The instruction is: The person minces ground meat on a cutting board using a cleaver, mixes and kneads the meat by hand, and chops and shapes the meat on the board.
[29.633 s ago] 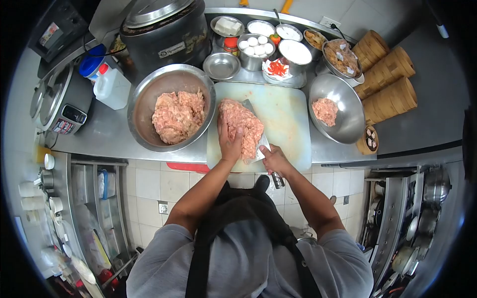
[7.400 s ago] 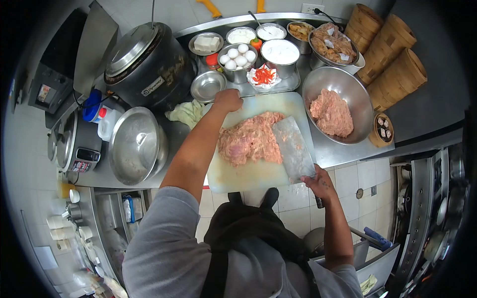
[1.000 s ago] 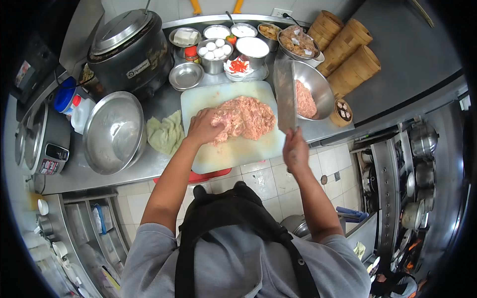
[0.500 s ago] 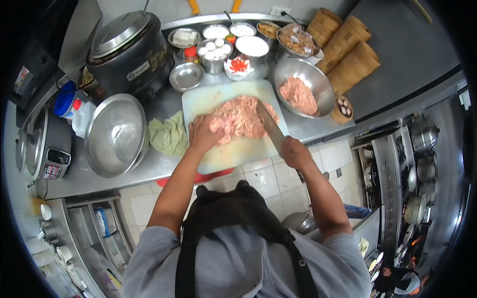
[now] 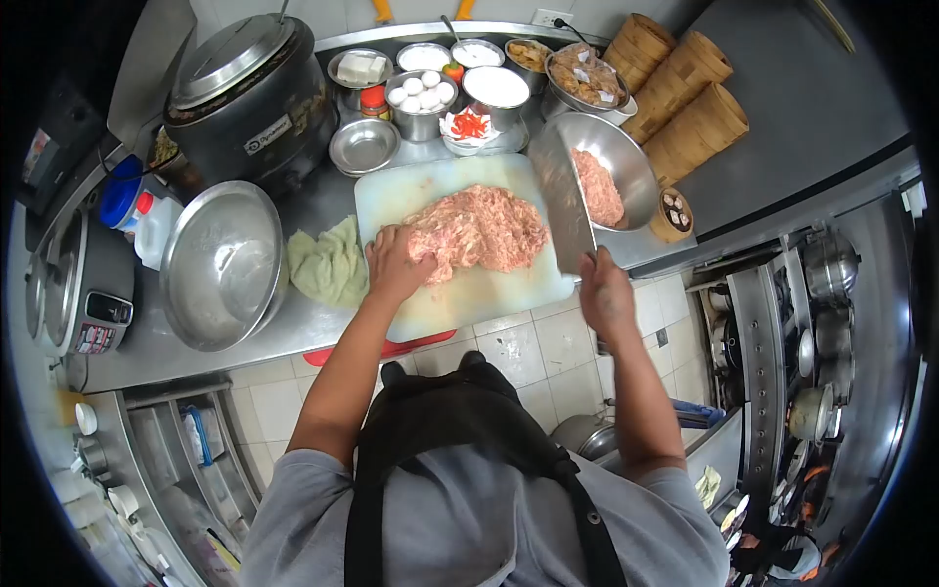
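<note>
A mound of minced meat (image 5: 479,227) lies on the white cutting board (image 5: 430,318). My left hand (image 5: 396,264) rests against the mound's left side, fingers spread over its edge. My right hand (image 5: 606,293) is wrapped round the handle of a cleaver (image 5: 565,210). The cleaver's wide blade is raised past the board's right edge, apart from the mound, and hides part of the steel bowl (image 5: 641,176) behind it. More minced meat (image 5: 597,191) sits in that bowl.
A green cloth (image 5: 328,264) and an empty steel bowl (image 5: 223,264) lie left of the board. Behind it stand a bowl of eggs (image 5: 421,96), a dish of red pieces (image 5: 469,127) and a large black cooker (image 5: 249,108). Bamboo steamers (image 5: 694,132) stand at the back right. A person (image 5: 782,553) is at lower right.
My right hand has moved the cleaver off the meat to the right, and its broad face now shows. My left hand stays at the mound's left side.
</note>
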A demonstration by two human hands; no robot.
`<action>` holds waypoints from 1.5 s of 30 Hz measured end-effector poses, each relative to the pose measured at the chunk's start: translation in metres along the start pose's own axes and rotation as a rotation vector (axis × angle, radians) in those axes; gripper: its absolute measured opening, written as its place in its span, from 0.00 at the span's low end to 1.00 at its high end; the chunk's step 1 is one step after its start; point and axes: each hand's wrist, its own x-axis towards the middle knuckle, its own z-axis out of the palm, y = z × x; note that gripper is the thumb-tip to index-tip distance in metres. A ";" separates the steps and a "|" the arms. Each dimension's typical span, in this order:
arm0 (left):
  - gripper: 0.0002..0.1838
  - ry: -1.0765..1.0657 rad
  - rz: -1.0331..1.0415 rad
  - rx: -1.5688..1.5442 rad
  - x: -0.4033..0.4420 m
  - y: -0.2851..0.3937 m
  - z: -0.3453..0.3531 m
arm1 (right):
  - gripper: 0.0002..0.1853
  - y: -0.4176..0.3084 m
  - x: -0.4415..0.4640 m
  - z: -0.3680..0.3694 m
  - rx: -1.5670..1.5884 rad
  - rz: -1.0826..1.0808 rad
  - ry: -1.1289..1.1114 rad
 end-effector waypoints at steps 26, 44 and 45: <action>0.32 0.033 0.034 -0.053 -0.005 -0.007 0.002 | 0.17 0.064 0.003 0.034 -0.196 0.051 -0.206; 0.33 0.089 0.141 -0.092 -0.012 -0.019 0.002 | 0.16 0.025 -0.014 0.062 -0.038 -0.019 -0.052; 0.33 0.097 0.148 -0.114 -0.011 -0.020 0.002 | 0.16 0.045 -0.010 0.073 -0.187 -0.076 -0.279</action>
